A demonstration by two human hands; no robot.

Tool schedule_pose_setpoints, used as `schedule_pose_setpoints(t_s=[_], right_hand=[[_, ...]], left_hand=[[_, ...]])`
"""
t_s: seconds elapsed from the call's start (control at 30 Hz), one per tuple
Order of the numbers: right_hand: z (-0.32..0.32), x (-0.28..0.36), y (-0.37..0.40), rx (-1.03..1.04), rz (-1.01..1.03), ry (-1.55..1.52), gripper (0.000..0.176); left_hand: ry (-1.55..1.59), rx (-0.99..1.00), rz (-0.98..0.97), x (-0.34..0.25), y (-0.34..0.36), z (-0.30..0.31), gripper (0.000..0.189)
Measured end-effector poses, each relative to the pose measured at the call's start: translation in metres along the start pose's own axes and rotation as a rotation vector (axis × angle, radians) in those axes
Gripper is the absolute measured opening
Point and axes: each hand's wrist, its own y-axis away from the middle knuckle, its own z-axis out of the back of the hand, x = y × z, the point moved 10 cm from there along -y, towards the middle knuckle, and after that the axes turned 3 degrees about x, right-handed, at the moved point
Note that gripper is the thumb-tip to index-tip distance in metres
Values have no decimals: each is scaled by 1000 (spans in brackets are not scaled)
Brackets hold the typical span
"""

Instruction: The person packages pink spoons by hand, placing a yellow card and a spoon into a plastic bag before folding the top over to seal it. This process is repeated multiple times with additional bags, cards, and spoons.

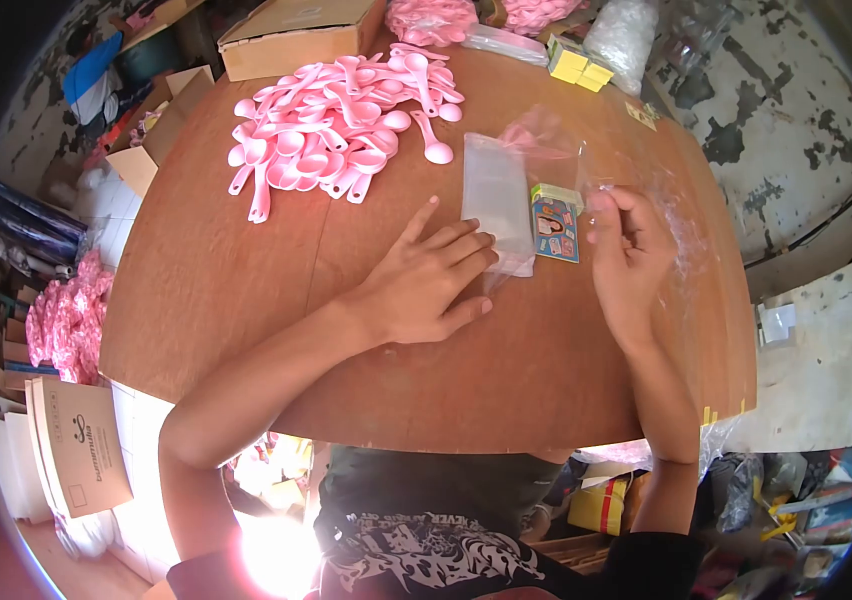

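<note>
My left hand (436,270) lies on the wooden table with its fingers spread, the fingertips resting on the lower part of a stack of clear plastic bags (496,195). To the right of that stack is a small pile of printed cards (556,230), blue on top with a picture. My right hand (631,235) is raised beside the cards, thumb and fingers pinched on thin clear plastic film (583,165) that is hard to make out. A heap of pink plastic spoons (321,130) covers the table's far left, with one spoon (432,138) lying at its right edge.
A cardboard box (296,40) stands at the table's back left. Along the back are pink bundles (433,20), yellow boxes (578,65) and a clear bag (622,40). Crumpled clear film (684,235) lies to the right. Cartons (81,445) stand on the floor at left.
</note>
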Motion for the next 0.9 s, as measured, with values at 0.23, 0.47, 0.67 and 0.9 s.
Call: schedule_pose_setpoints(t_s=[0.23,0.47,0.67,0.9], right_hand=[[-33,94,35,558,471,401,9],[-31,43,28,704,235,188,12],[-24,-41,18,600,216,396,20],[-3,-64,14,489,6,303,18]], left_hand=[[228,-340,-25,-18,0,76,41],[531,-322,-343,-44,15,96,14],[1414,-371,437,44,19,60,23],[1770,-319,748,59,32,10,50]])
